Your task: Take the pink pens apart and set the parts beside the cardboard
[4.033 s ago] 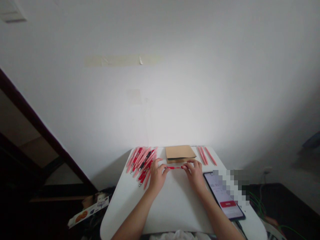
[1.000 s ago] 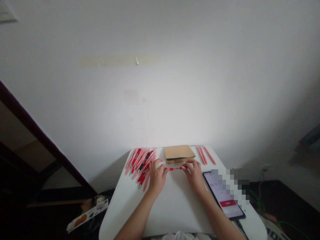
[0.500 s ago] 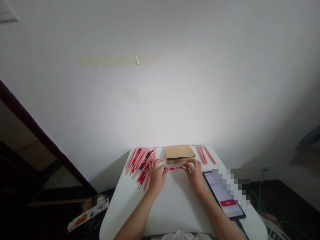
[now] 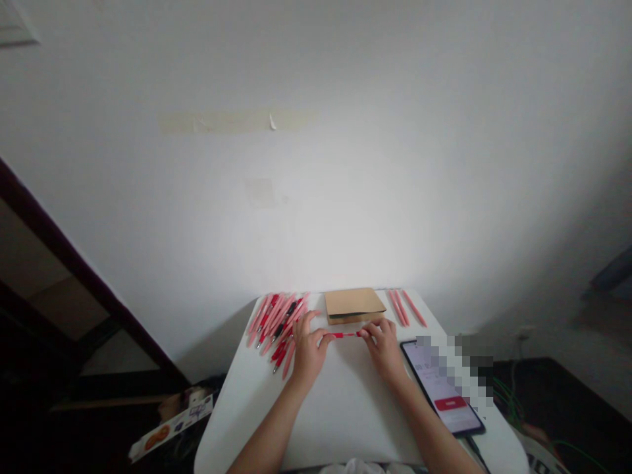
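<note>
Both hands hold a red pen [image 4: 338, 336] level above the white table, and a thin, lighter stretch shows between its two red parts. My left hand [image 4: 309, 352] pinches the left end between thumb and finger, with its other fingers raised. My right hand [image 4: 384, 350] pinches the right end, fingers curled over it. The ends of the pen are hidden in the fingertips. Just left of my left hand lies a loose pile of pens [image 4: 277, 319], mostly pink, some red and one dark.
A brown notebook or flat box [image 4: 354, 303] lies beyond my hands. Three pink pens [image 4: 397, 308] lie at the back right of the white table [image 4: 340, 421]. A phone [image 4: 444, 388] with a cable sits right of my right forearm. The wall [image 4: 316, 217] rises behind the table.
My hands stay nearly in place with the pen between them. The left fingers shift slightly, and the view tilts a little.
</note>
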`<state>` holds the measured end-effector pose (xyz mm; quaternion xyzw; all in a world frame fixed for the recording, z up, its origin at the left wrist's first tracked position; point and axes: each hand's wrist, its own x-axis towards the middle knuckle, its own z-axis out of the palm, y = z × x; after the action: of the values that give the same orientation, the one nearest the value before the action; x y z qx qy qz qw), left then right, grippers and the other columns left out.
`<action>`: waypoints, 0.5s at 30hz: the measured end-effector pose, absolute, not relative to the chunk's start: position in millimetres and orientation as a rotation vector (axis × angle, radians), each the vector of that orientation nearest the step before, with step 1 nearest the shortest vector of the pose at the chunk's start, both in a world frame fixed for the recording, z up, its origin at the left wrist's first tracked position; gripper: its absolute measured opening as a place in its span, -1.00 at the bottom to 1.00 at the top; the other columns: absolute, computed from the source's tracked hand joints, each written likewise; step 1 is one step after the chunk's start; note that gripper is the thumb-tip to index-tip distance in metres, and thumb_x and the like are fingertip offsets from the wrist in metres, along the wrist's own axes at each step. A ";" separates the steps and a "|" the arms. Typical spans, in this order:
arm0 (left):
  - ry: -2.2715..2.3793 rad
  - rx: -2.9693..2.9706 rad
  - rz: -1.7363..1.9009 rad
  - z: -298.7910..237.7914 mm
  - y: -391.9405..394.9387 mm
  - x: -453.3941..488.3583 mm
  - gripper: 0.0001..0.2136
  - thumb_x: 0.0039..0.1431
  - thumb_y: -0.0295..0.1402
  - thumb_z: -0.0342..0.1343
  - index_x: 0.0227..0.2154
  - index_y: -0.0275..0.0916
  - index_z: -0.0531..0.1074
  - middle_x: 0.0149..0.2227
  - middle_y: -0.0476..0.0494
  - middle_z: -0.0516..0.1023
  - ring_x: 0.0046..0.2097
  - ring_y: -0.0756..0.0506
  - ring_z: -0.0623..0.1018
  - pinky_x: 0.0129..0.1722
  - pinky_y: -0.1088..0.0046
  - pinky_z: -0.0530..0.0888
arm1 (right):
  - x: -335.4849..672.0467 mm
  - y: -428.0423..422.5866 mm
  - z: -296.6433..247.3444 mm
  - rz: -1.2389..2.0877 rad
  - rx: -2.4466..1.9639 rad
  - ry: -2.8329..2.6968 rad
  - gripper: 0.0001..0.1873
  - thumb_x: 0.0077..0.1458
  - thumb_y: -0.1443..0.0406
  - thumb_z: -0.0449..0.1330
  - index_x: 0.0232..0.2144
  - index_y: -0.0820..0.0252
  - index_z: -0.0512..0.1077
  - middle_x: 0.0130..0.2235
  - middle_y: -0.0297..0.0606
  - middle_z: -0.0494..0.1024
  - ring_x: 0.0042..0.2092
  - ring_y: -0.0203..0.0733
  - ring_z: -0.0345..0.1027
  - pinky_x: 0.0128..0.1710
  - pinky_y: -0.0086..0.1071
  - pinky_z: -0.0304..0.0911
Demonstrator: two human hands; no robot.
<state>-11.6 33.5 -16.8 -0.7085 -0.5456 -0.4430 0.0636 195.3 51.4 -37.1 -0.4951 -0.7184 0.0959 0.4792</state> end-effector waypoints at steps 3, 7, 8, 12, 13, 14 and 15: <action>-1.658 -2.124 -1.331 -15.0 32.0 -11.4 -0.91 0.10 -0.31 0.23 -0.48 -0.13 0.57 0.04 -0.16 0.39 0.11 -0.26 0.34 0.10 -0.03 0.32 | 195.2 50.9 -36.0 0.247 -1.216 -1.753 -0.70 0.26 0.07 0.05 -0.36 0.03 0.48 -0.21 -0.19 0.39 -0.09 -0.01 0.19 -0.06 -0.10 0.23; -1.665 -2.117 -1.320 -16.3 31.4 -11.9 -0.91 0.13 -0.30 0.20 -0.44 -0.13 0.56 0.02 -0.18 0.38 0.10 -0.25 0.35 0.09 -0.02 0.34 | 195.4 51.1 -34.5 0.213 -1.205 -1.723 -0.69 0.25 0.05 0.04 -0.33 0.02 0.50 -0.19 -0.18 0.39 -0.09 -0.01 0.20 -0.07 -0.10 0.23; -1.659 -2.119 -1.316 -17.2 31.6 -12.0 -0.90 0.15 -0.29 0.19 -0.43 -0.13 0.56 0.02 -0.18 0.38 0.10 -0.25 0.35 0.09 -0.02 0.34 | 195.4 51.4 -34.6 0.199 -1.200 -1.715 -0.69 0.25 0.05 0.05 -0.33 0.02 0.51 -0.18 -0.17 0.39 -0.09 -0.01 0.20 -0.07 -0.10 0.23; -1.617 -2.119 -1.323 -21.3 33.2 -11.5 -0.90 0.17 -0.30 0.16 -0.40 -0.15 0.53 0.01 -0.19 0.38 0.09 -0.24 0.35 0.07 0.00 0.37 | 194.9 52.1 -36.4 0.162 -1.181 -1.715 -0.71 0.24 0.05 0.07 -0.31 0.01 0.52 -0.16 -0.18 0.39 -0.08 -0.02 0.21 -0.07 -0.12 0.23; -1.609 -2.115 -1.332 -22.1 33.5 -11.1 -0.90 0.17 -0.31 0.15 -0.40 -0.16 0.52 0.01 -0.19 0.38 0.09 -0.24 0.36 0.07 0.01 0.38 | 194.7 52.1 -36.7 0.163 -1.181 -1.723 -0.71 0.24 0.06 0.07 -0.32 0.01 0.52 -0.16 -0.18 0.39 -0.08 -0.02 0.21 -0.06 -0.12 0.23; -1.602 -2.108 -1.342 -22.7 33.6 -10.7 -0.90 0.17 -0.32 0.15 -0.41 -0.18 0.51 0.01 -0.19 0.37 0.08 -0.23 0.36 0.06 0.01 0.38 | 194.6 52.0 -37.0 0.166 -1.184 -1.731 -0.71 0.24 0.06 0.07 -0.32 0.02 0.51 -0.16 -0.18 0.38 -0.08 -0.03 0.21 -0.06 -0.13 0.23; -1.595 -2.101 -1.352 -23.0 33.5 -10.2 -0.90 0.18 -0.33 0.14 -0.42 -0.19 0.50 0.01 -0.20 0.37 0.08 -0.23 0.36 0.06 0.02 0.39 | 194.5 51.9 -37.2 0.170 -1.190 -1.740 -0.70 0.25 0.06 0.07 -0.33 0.02 0.51 -0.17 -0.18 0.38 -0.08 -0.03 0.21 -0.06 -0.12 0.23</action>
<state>-10.2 33.5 -23.0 -0.7061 -0.5360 -0.4542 0.0885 194.5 51.9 -37.2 -0.4900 -0.7168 0.0701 0.4911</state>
